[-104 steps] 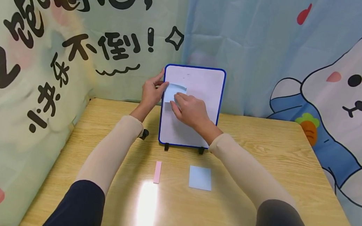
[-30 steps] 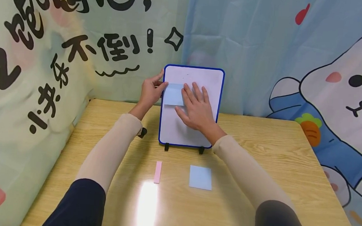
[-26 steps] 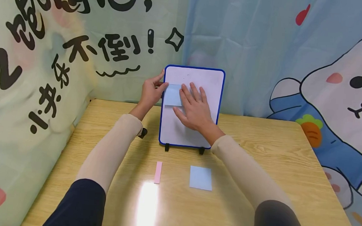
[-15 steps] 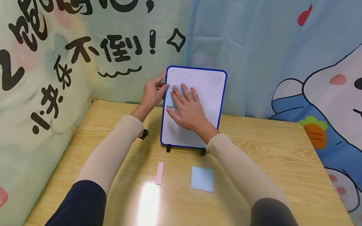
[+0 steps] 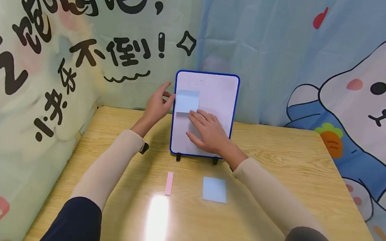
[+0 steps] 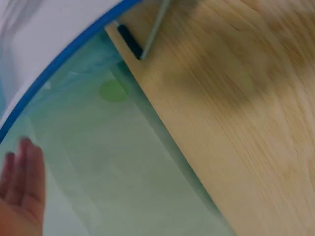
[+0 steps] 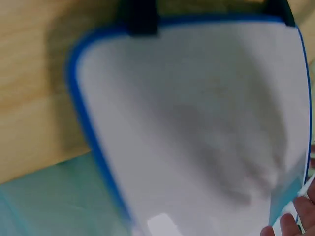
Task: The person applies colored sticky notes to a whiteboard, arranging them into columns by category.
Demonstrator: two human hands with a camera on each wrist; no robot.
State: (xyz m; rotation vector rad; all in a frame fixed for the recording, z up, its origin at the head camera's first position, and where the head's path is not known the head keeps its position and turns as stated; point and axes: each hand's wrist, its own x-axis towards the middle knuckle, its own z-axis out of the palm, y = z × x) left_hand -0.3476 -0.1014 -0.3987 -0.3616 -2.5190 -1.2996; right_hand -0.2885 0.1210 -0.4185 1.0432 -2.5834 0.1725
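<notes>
A small whiteboard (image 5: 211,99) with a blue frame stands upright on black feet. Stuck flat at its left side is a light-blue sticky note (image 5: 187,101). My right hand (image 5: 210,133) is in front of the board, fingers extended, fingertips by the note's lower right corner. In the right wrist view, several of its fingers (image 7: 295,219) show at the lower right corner. Just off the board's left edge, my left hand (image 5: 157,105) has thumb and forefinger parted, holding nothing; the left wrist view catches its fingers (image 6: 27,172) beside the blue frame.
On the wooden table (image 5: 259,185) in front of the board lie a narrow pink paper strip (image 5: 169,184) and a second light-blue square (image 5: 214,190) to its right. Printed curtains (image 5: 261,58) hang close behind the table and along its left side.
My right hand has swept left over the blue note, then drawn down and right off it. My left hand has let go of the board's left edge. The note's raised top edge now lies flat.
</notes>
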